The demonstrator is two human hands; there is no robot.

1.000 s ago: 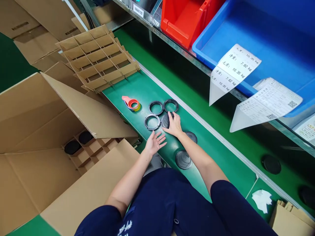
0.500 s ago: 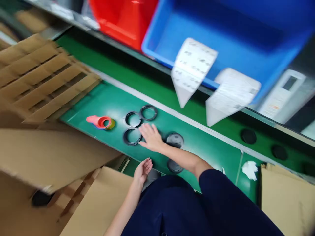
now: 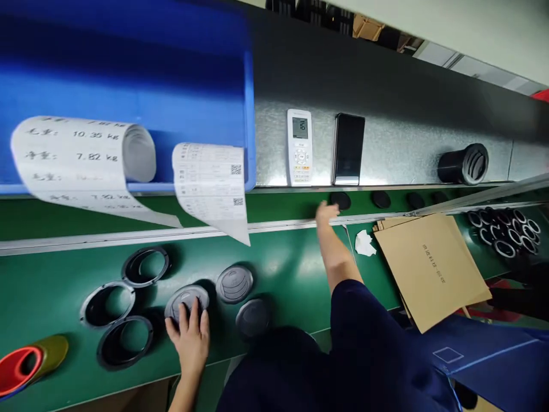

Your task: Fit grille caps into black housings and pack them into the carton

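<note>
My left hand (image 3: 191,337) rests with spread fingers on a round grey vent disc (image 3: 182,296), on the green table. Two more grey discs, one (image 3: 234,284) behind and another (image 3: 253,318) in front, lie to its right. Three dark open rings stand to its left: a back ring (image 3: 146,266), a left ring (image 3: 107,304) and a front ring (image 3: 125,342). My right hand (image 3: 327,212) reaches over the green strip behind the rail, fingers apart, beside a black disc (image 3: 340,200).
Tape rolls (image 3: 51,355) lie at the left. A blue bin (image 3: 250,114) with label rolls, a remote (image 3: 299,147), a phone (image 3: 349,150) and a black cylinder (image 3: 463,164) are on the shelf. Cardboard (image 3: 433,263) and white tissue (image 3: 364,243) lie right.
The view has swung to the right. My left hand has moved up onto a grey disc. My right hand has left the rings and reached right to the black discs.
</note>
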